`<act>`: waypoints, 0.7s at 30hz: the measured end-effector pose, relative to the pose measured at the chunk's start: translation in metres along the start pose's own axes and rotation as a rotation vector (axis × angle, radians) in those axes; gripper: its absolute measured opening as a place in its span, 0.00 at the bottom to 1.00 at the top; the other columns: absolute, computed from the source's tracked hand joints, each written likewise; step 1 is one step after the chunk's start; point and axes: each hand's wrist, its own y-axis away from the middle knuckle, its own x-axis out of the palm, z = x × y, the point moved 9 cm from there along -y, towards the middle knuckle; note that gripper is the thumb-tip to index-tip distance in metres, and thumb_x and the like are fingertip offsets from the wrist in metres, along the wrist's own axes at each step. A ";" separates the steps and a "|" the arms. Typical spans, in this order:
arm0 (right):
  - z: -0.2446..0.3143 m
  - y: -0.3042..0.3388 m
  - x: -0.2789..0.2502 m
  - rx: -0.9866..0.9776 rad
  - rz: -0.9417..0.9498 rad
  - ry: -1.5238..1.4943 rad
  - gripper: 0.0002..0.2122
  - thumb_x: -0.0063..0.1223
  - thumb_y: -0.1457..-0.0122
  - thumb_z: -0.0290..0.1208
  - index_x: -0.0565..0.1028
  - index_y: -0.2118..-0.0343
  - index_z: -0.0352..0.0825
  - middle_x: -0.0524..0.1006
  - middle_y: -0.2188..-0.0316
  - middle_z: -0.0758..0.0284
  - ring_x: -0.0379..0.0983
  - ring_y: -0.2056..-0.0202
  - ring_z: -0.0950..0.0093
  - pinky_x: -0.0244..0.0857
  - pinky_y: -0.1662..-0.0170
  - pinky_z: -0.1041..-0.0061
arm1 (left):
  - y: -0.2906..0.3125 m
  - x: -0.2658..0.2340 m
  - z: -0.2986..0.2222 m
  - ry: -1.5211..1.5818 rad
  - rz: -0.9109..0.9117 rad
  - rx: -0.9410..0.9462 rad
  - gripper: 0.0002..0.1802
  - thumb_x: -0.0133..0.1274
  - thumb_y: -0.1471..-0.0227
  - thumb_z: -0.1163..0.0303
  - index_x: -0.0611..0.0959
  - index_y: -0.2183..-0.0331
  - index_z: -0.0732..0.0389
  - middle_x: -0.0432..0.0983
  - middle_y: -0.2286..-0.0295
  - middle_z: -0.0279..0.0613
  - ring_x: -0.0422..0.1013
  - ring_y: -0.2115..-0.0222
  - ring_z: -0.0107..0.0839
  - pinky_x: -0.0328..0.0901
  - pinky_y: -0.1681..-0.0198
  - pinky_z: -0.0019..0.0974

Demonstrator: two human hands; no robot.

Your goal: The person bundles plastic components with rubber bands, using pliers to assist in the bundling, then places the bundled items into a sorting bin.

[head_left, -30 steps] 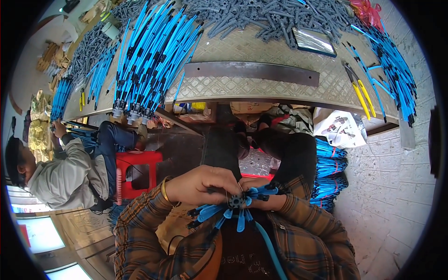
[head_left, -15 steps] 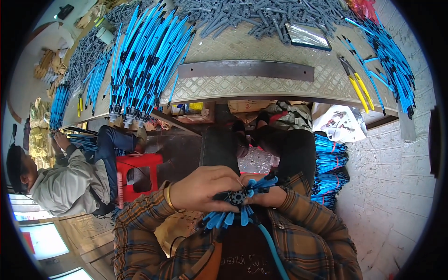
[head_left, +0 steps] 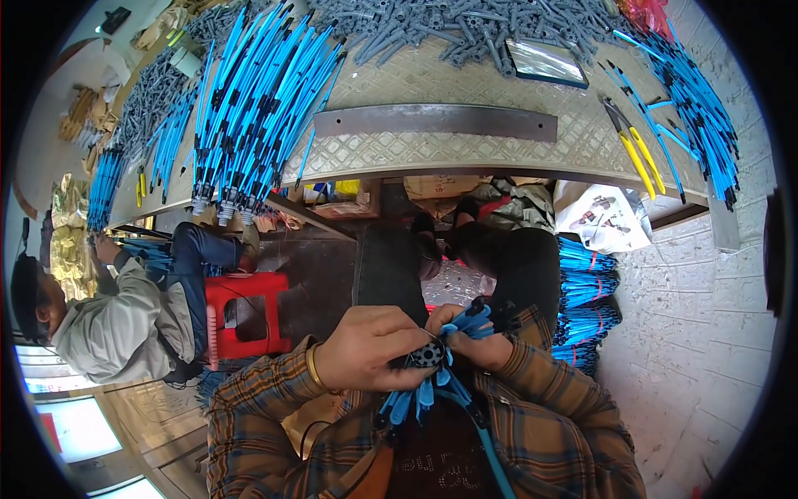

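Note:
Low over my lap, my left hand grips a round black hub with a ring of holes, thumb below it and fingers above. Several flat blue rods with dark end pieces fan out from beneath the hub toward my body. Just to its right, my right hand is closed on more blue rods, pinching them close to the hub's edge. Part of the rods and the hub's underside are hidden by my fingers.
On the table ahead lie a large bundle of blue rods, a metal bar, yellow-handled pliers and a grey tube heap. Tied blue bundles stack at right. A person works at left by a red stool.
The hub has shifted slightly right and tilted in my left hand. My right hand's fingers have come up into view around the rods beside it. The blue rods below have swung a little right.

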 end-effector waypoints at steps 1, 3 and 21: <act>0.001 0.000 0.002 0.006 0.027 0.022 0.19 0.53 0.49 0.45 0.66 0.64 0.34 0.66 0.67 0.70 0.62 0.63 0.81 0.57 0.60 0.80 | 0.000 0.000 0.000 0.003 -0.001 -0.007 0.16 0.62 0.70 0.67 0.78 0.74 0.63 0.70 0.80 0.39 0.69 0.82 0.34 0.63 0.81 0.31; 0.004 0.000 0.004 -0.033 0.049 0.044 0.18 0.52 0.48 0.45 0.66 0.64 0.34 0.66 0.68 0.71 0.62 0.65 0.82 0.57 0.61 0.81 | -0.001 0.000 -0.001 0.008 -0.003 -0.022 0.15 0.62 0.70 0.67 0.78 0.74 0.63 0.70 0.80 0.39 0.69 0.82 0.35 0.63 0.81 0.31; 0.015 -0.003 0.019 -0.144 0.271 0.479 0.16 0.52 0.47 0.39 0.69 0.62 0.33 0.69 0.67 0.64 0.68 0.63 0.71 0.62 0.59 0.74 | 0.002 0.007 0.006 0.150 0.176 0.073 0.21 0.65 0.72 0.63 0.77 0.73 0.62 0.72 0.75 0.39 0.71 0.76 0.36 0.66 0.77 0.33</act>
